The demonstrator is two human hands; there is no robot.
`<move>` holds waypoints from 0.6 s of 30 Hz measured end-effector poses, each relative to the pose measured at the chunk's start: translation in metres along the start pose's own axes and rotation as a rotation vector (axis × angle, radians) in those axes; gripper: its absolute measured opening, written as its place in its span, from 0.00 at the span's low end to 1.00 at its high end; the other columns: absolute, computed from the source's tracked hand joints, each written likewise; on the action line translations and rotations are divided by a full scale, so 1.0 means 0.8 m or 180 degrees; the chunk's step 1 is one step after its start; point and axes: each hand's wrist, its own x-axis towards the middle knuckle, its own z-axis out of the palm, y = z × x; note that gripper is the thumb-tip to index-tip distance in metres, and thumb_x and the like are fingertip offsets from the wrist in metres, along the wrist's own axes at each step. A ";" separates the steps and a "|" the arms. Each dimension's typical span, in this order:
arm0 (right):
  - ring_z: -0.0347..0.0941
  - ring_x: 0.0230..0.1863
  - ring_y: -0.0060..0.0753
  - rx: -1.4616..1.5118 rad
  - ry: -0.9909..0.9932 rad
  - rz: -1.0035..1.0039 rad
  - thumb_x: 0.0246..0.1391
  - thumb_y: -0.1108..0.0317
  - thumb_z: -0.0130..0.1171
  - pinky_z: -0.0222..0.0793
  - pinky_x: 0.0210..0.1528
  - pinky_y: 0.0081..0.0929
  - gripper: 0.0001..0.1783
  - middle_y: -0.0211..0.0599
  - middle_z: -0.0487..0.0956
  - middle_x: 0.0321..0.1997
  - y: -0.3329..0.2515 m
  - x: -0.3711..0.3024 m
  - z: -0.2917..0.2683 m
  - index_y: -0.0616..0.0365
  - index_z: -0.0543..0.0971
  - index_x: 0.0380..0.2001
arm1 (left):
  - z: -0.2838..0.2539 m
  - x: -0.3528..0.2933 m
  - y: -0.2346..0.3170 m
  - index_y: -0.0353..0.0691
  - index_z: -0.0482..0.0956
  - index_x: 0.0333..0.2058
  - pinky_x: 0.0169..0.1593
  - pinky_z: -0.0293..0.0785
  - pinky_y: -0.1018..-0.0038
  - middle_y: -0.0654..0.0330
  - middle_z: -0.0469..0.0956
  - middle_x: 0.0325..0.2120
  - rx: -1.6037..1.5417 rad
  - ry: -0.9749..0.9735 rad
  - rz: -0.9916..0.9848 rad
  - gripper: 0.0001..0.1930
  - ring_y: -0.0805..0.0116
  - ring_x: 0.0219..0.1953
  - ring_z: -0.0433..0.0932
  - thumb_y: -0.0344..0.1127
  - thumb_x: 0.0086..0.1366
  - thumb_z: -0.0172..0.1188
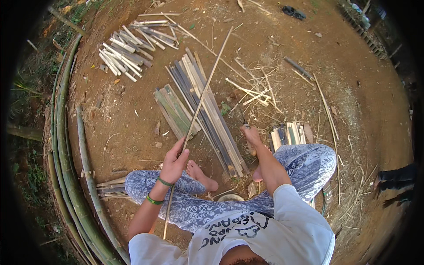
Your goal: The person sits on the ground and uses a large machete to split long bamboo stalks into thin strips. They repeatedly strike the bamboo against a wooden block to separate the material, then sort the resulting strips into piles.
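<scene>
My left hand (173, 163) is closed around a long thin bamboo strip (204, 95). The strip slants from beside my left thigh up toward the far middle, crossing over a bundle of long split bamboo slats (216, 119) on the ground. In my right hand (251, 138) is a knife (243, 118), its narrow dark blade pointing away from me and part of its handle showing below the fist. The blade is apart from the strip. Shorter, greenish bamboo slats (174, 110) lie left of the long bundle, ahead of my left hand.
Cut bamboo pieces (128, 51) are heaped at the far left. Pale slivers (254, 92) lie scattered beyond my right hand. Short slats (291, 133) are stacked by my right knee. Long green bamboo poles (62, 132) line the left edge. Another person's dark-clothed legs (397, 179) show at the right.
</scene>
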 end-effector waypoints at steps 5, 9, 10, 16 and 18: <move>0.74 0.27 0.35 0.0723 0.1589 -0.1597 0.55 0.50 0.66 0.68 0.31 0.35 0.26 0.39 0.77 0.24 -0.071 -0.030 -0.016 0.66 0.77 0.37 | 0.023 0.021 0.017 0.34 0.60 0.69 0.30 0.62 0.80 0.69 0.69 0.29 0.0619 0.0309 0.0761 0.29 0.81 0.28 0.62 0.30 0.72 0.55; 0.72 0.26 0.34 0.0811 0.1554 -0.1720 0.52 0.54 0.67 0.68 0.31 0.36 0.23 0.39 0.76 0.23 -0.140 -0.056 -0.077 0.65 0.79 0.38 | 0.034 0.017 0.052 0.39 0.55 0.72 0.23 0.57 0.82 0.71 0.65 0.25 0.0006 -0.0053 0.0589 0.31 0.84 0.22 0.59 0.30 0.73 0.52; 0.70 0.24 0.32 0.0746 0.1677 -0.1888 0.53 0.54 0.66 0.67 0.29 0.35 0.22 0.38 0.76 0.22 -0.150 -0.065 -0.093 0.66 0.79 0.36 | 0.036 0.014 0.065 0.41 0.54 0.72 0.21 0.56 0.82 0.71 0.64 0.25 -0.0269 -0.0248 0.0391 0.31 0.84 0.21 0.58 0.29 0.73 0.52; 0.67 0.19 0.33 0.0158 0.1219 -0.2337 0.53 0.56 0.67 0.65 0.25 0.35 0.19 0.38 0.71 0.16 -0.223 -0.212 -0.141 0.64 0.79 0.32 | 0.042 0.002 0.099 0.48 0.48 0.74 0.18 0.52 0.85 0.71 0.62 0.23 -0.1818 -0.0993 -0.0122 0.36 0.84 0.17 0.56 0.25 0.71 0.51; 0.70 0.18 0.40 -0.0181 0.1255 -0.2912 0.48 0.62 0.67 0.66 0.25 0.39 0.14 0.42 0.71 0.16 -0.222 -0.233 -0.131 0.62 0.77 0.27 | 0.048 0.005 0.103 0.48 0.49 0.74 0.18 0.52 0.84 0.71 0.64 0.24 -0.1873 -0.1073 -0.0061 0.38 0.85 0.17 0.57 0.24 0.68 0.54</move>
